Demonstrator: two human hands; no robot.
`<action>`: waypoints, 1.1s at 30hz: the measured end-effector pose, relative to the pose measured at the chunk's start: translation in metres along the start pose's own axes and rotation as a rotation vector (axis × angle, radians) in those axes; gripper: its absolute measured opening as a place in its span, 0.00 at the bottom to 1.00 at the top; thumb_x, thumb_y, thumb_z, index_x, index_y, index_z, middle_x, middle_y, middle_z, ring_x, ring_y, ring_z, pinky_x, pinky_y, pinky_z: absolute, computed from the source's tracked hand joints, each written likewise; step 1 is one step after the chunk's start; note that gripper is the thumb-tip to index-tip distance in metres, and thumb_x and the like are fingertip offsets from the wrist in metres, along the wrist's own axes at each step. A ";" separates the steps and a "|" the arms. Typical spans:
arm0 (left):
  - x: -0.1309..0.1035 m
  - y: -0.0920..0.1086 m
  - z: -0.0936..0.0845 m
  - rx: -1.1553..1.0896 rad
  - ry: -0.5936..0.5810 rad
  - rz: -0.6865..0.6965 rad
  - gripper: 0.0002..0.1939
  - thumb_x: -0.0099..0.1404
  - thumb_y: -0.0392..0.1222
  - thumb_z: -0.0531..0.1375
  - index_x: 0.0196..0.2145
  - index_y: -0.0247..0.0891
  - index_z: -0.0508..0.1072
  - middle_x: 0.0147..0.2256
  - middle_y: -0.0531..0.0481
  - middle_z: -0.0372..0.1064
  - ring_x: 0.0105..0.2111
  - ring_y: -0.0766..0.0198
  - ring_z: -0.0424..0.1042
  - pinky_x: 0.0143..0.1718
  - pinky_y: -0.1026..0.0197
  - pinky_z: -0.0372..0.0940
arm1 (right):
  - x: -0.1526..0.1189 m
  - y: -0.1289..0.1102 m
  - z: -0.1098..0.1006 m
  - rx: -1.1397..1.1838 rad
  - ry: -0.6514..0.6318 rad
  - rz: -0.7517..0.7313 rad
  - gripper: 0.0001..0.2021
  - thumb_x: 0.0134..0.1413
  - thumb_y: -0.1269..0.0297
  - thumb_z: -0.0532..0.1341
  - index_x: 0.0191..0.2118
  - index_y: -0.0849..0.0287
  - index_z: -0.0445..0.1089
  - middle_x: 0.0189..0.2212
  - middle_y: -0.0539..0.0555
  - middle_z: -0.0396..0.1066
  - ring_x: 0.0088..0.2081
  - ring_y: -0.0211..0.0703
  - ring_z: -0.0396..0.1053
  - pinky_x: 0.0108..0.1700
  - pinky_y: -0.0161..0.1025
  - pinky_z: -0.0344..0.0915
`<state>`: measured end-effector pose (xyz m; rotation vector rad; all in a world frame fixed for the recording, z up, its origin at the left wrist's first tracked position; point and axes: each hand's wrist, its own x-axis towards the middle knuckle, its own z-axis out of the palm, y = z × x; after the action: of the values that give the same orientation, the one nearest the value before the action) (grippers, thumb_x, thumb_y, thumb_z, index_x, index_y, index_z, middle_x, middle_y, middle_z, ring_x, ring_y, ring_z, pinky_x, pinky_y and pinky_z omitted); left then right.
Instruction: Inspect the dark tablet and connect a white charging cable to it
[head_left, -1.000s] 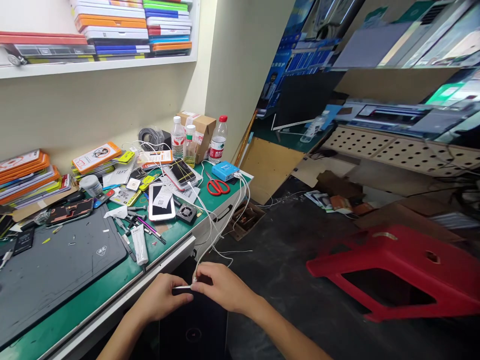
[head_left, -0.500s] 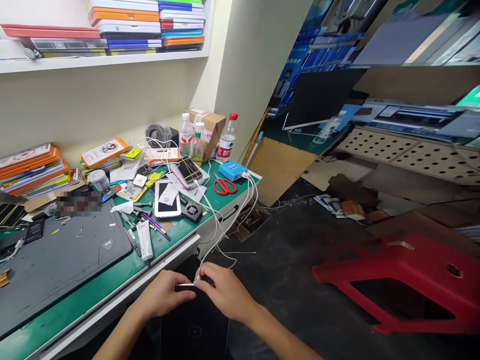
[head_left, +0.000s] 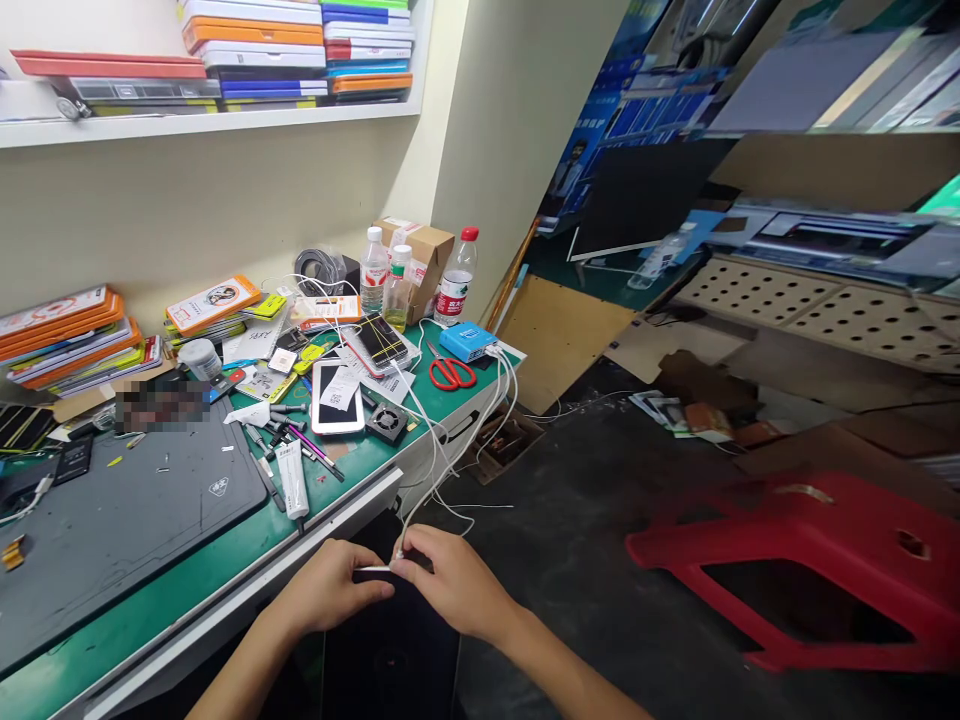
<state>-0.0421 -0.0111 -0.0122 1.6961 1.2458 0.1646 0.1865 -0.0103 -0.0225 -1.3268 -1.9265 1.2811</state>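
A dark flat device (head_left: 391, 650) with a thin white top edge is held upright below the table's front edge. My left hand (head_left: 334, 585) grips its top left corner between thumb and fingers. At the same edge my right hand (head_left: 446, 580) pinches the end of a white cable (head_left: 421, 500), where it meets the device. That cable runs up to a blue charger box (head_left: 466, 341) at the table's right corner. A faint round mark shows on the device's dark face.
The green table (head_left: 82, 625) carries a grey mat (head_left: 172, 515), a white tablet (head_left: 337, 415), red scissors (head_left: 453, 374), a small fan (head_left: 386, 424), bottles and stacked boxes. A red stool (head_left: 817, 560) stands on the floor at the right. Loose cables hang beside the table.
The mark on the device's dark face has become fainter. Both hands keep the same hold, and the whole view has shifted very slightly.
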 end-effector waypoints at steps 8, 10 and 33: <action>-0.001 0.002 -0.001 -0.017 -0.010 0.003 0.16 0.66 0.52 0.65 0.36 0.35 0.84 0.29 0.54 0.73 0.30 0.62 0.65 0.33 0.62 0.54 | 0.004 0.004 -0.005 0.084 -0.008 0.047 0.05 0.61 0.60 0.67 0.35 0.54 0.78 0.37 0.49 0.80 0.40 0.42 0.75 0.41 0.37 0.64; 0.000 0.002 0.000 -0.018 -0.011 -0.004 0.16 0.66 0.52 0.65 0.35 0.35 0.83 0.26 0.55 0.70 0.28 0.64 0.62 0.30 0.62 0.52 | 0.005 0.006 -0.005 0.096 -0.015 0.057 0.08 0.62 0.58 0.67 0.34 0.55 0.78 0.36 0.49 0.80 0.40 0.43 0.74 0.43 0.37 0.64; 0.003 -0.010 0.022 -0.058 0.012 0.005 0.16 0.61 0.55 0.75 0.39 0.41 0.86 0.28 0.53 0.76 0.29 0.62 0.69 0.31 0.61 0.57 | 0.003 0.033 -0.018 -0.065 -0.451 0.067 0.26 0.67 0.33 0.54 0.44 0.49 0.78 0.41 0.54 0.80 0.45 0.53 0.77 0.50 0.45 0.72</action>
<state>-0.0345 -0.0227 -0.0320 1.6505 1.2346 0.2117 0.2142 0.0029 -0.0435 -1.2166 -2.2505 1.6777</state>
